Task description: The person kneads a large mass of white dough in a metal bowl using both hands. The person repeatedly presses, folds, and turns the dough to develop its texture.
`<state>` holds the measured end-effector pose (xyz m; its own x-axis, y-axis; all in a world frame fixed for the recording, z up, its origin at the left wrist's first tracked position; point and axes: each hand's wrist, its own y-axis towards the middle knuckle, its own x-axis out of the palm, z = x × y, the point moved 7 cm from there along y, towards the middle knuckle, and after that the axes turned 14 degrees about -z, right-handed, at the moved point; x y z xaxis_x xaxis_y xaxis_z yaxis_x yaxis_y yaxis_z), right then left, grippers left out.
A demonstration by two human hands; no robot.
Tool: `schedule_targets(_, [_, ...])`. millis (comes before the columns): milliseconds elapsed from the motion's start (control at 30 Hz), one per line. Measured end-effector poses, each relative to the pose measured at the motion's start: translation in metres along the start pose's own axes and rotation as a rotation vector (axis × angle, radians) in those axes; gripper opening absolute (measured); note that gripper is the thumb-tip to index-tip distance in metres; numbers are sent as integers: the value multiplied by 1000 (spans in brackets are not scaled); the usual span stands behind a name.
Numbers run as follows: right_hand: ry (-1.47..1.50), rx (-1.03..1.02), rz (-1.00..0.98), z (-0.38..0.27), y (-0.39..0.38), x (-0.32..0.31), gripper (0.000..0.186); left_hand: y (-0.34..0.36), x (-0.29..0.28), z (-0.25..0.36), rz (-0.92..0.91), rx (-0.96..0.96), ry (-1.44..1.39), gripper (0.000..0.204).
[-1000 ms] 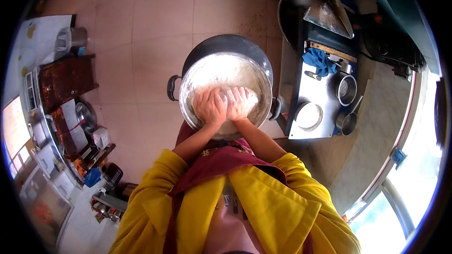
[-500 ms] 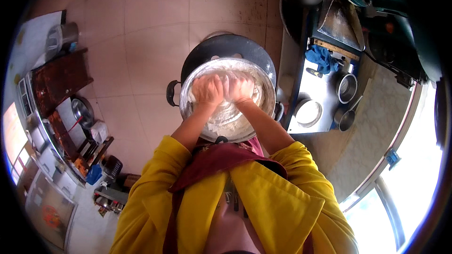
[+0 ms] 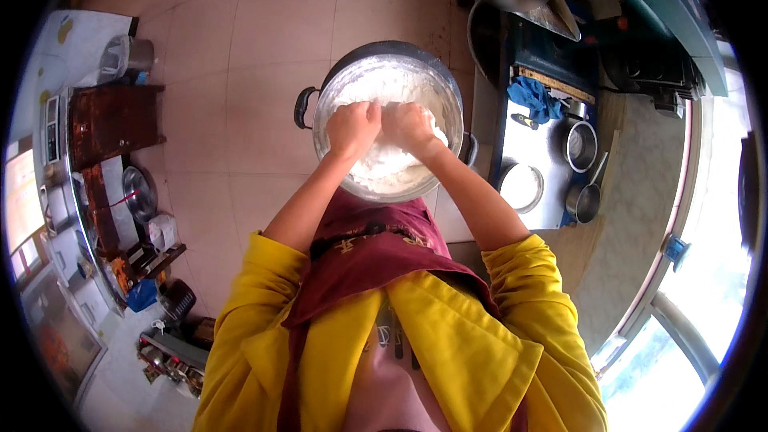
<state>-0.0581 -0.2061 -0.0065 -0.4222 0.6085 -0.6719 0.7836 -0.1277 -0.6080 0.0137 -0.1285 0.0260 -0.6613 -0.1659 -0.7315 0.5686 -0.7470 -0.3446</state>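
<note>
A round metal basin (image 3: 454, 124) holds white flour and soft, pale dough (image 3: 380, 164), with flour smeared up its walls. It rests on a dark pot (image 3: 392, 47) whose side handles stick out. Both my forearms reach into the basin. My left hand (image 3: 354, 128) is closed in a fist on the dough, left of the middle. Beside it, my right hand (image 3: 410, 126) curls around dough too, and a white lump shows at its outer edge. My fingertips are hidden beneath the hands.
To the right, a worktop (image 3: 512, 132) bears a blue cloth (image 3: 534, 99), a bowl of white powder (image 3: 522, 188), a metal bowl (image 3: 580, 146) and a saucepan (image 3: 583, 204). A brown cabinet (image 3: 117, 124) stands left. Tiled floor (image 3: 268, 112) surrounds the pot.
My hands have gone from pressing into the dough to curled fists on it, a little farther from me. The basin sits farther from my body and covers more of the pot.
</note>
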Motion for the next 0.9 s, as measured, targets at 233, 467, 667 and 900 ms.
schedule_targets(233, [5, -118, 646, -8, -51, 24, 23, -59, 34, 9, 259, -79, 239, 27])
schedule_targets(467, [91, 2, 662, 12, -32, 41, 23, -42, 46, 7, 283, -103, 50, 27])
schedule_targets(667, [129, -7, 684, 22, -6, 21, 22, -4, 41, -7, 253, 56, 35, 27])
schedule_targets(900, [224, -28, 581, 35, 32, -6, 20, 35, 45, -24, 220, 59, 83, 30])
